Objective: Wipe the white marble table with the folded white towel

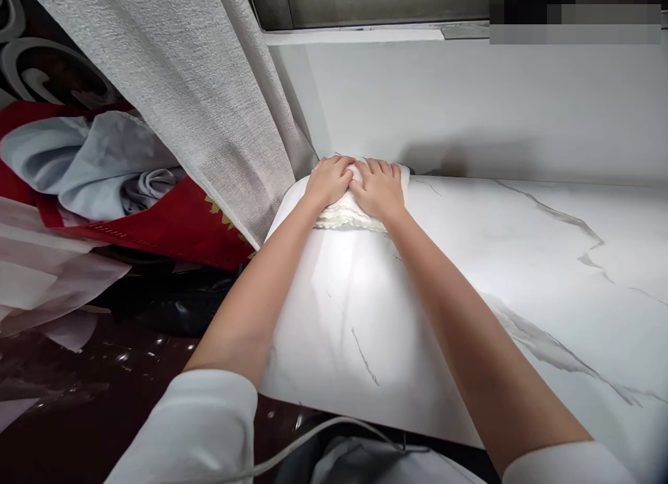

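White sleeves (195,421) lead to left fingers (340,163) and right fingers (385,168) on cloth (348,214)

No readable text, labels, numbers or signs anywhere.

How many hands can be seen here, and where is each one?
2. The left hand and the right hand both rest on the white cloth, side by side, near the wall. No other hand shows.

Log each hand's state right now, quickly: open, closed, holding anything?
Left hand: open, palm down on the layered, frilly-edged white cloth; nothing visibly gripped.
Right hand: open, palm down on the same cloth; nothing visibly gripped.
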The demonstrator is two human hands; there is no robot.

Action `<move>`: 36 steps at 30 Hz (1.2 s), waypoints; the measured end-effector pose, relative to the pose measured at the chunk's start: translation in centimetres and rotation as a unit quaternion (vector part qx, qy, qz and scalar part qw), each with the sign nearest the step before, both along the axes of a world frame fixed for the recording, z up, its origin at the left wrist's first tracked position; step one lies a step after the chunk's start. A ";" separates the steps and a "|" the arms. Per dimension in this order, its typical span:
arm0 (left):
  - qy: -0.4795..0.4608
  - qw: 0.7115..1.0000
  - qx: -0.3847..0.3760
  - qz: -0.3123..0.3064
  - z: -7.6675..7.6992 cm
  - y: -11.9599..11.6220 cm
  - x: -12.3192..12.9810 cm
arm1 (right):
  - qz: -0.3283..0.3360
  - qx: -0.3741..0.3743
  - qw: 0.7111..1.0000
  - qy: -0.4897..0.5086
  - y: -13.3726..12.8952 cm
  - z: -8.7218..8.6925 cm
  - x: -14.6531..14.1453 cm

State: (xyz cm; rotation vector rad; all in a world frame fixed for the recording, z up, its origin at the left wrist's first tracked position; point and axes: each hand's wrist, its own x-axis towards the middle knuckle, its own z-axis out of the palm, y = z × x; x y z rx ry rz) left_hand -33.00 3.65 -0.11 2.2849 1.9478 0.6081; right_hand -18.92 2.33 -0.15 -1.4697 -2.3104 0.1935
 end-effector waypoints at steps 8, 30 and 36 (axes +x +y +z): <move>0.026 1.000 -0.008 -0.015 -0.1 0.9 -4.1 | 0.004 0.034 0.999 0.003 1.2 -0.6 -3.6; 0.032 0.999 -0.017 -0.010 0.7 -15.2 -5.5 | 0.037 0.008 0.999 0.019 -14.7 0.1 -4.7; 0.074 0.997 -0.019 0.021 1.0 -24.1 -3.8 | 0.121 0.023 0.992 0.021 -21.5 0.1 -2.5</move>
